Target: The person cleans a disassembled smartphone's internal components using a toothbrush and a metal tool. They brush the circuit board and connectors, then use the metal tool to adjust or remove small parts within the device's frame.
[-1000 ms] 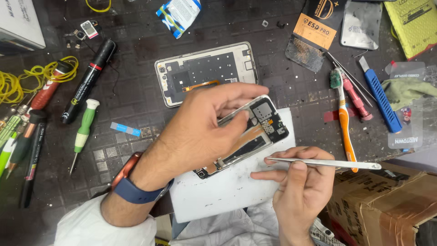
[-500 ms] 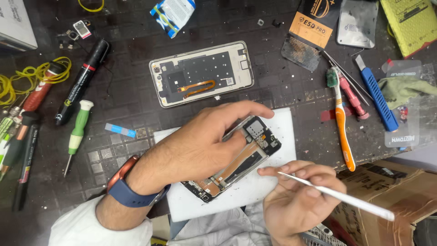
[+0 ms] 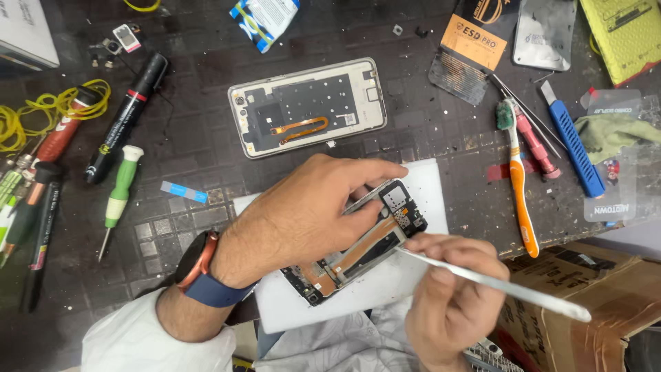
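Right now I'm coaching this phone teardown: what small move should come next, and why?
Probably ease the tweezers tip a little further under the board edge and lift gently. The left hand already pins the opened phone on the white sheet, and the right hand has the tip at the phone's lower edge.

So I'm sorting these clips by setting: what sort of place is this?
Most likely a phone repair bench. The left hand steadies an opened phone on a white sheet, the right hand works metal tweezers into it, and a detached phone back cover and screwdrivers lie about.
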